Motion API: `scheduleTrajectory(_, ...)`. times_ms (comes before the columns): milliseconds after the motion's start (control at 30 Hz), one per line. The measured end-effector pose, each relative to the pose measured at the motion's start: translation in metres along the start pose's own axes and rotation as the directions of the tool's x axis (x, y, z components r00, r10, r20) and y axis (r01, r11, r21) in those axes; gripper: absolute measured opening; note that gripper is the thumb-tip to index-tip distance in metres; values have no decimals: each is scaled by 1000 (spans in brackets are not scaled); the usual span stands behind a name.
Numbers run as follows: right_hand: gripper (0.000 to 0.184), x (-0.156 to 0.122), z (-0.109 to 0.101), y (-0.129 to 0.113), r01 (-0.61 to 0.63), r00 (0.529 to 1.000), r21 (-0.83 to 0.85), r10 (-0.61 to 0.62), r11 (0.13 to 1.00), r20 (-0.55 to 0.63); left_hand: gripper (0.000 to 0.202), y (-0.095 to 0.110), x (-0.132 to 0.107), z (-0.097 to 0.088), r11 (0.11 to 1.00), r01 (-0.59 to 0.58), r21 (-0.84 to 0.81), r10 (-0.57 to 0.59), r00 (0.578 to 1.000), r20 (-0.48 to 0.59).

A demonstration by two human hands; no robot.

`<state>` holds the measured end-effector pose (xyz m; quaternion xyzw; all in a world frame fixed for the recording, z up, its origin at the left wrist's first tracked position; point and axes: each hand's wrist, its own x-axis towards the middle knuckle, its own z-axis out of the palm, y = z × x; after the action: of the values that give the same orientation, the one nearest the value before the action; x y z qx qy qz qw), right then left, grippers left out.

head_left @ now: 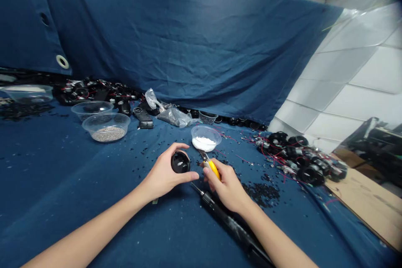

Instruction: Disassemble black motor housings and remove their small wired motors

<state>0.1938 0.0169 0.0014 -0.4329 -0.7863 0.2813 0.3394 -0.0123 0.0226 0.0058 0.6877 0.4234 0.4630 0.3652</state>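
Blue cloth covers your tabletop (63, 213), with a clear bowl of grey granules (106, 134) at far left. Your left hand (165, 176) cups a round black part (180, 162), while your right hand (228, 188) grips yellow-handled pliers (212, 168) just near a clear bowl of white powder (204, 143); a black power screwdriver (220, 213) lies under that wrist, and wired black parts (298, 159) are heaped at right.

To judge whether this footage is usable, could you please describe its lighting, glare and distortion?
Head view: lighting soft and even, with a small glare on the black cylinder in the left hand; wide-angle distortion bends the blue cloth and white wall panels; the top-right corner darkens and blurs.
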Motion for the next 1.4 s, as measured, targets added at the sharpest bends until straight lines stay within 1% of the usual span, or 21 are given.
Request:
scheduleTrajectory(67, 29, 0, 0, 1, -11, 999, 48, 9, 999, 43, 64, -1, 1, 0, 1000, -3, -11, 3, 1000, 2)
scheduleTrajectory(133, 29, 1, 1, 1, -5, 998, 52, 2, 999, 64, 63, -1, 1, 0, 1000, -3, -20, 3, 1000, 9)
scheduleTrajectory(267, 30, 1, 0, -1, 3, 997, -1, -3, 1000, 73, 62, 0, -1, 0, 1000, 0, -11, 0, 1000, 15)
scheduleTrajectory(533, 31, 1, 0, -6, -3, 992, -89, 14, 996, 126, 51, 2, 0, 2, 999, -6, 44, 6, 1000, 1)
scheduleTrajectory(800, 32, 1, 1, -5, -10, 993, -32, 14, 999, 117, 53, -1, -1, 2, 999, -10, 41, 9, 1000, 10)
scheduleTrajectory(933, 31, -1, 1, -5, -7, 993, -33, 10, 999, 117, 53, -3, -1, 2, 999, -5, 48, 5, 1000, 15)
scheduleTrajectory(1233, 30, 1, -1, -8, -1, 989, -66, 11, 998, 148, 42, -2, -1, 2, 992, -12, 124, 13, 1000, -13)
scheduleTrajectory(1300, 30, 0, -1, -7, -6, 988, -49, 14, 999, 156, 39, -1, 0, 3, 991, -11, 131, 16, 999, -34)
scheduleTrajectory(1400, 33, -1, 0, -4, -40, 983, 28, 34, 999, 178, 36, 2, 0, 2, 991, -10, 134, 21, 997, -80)
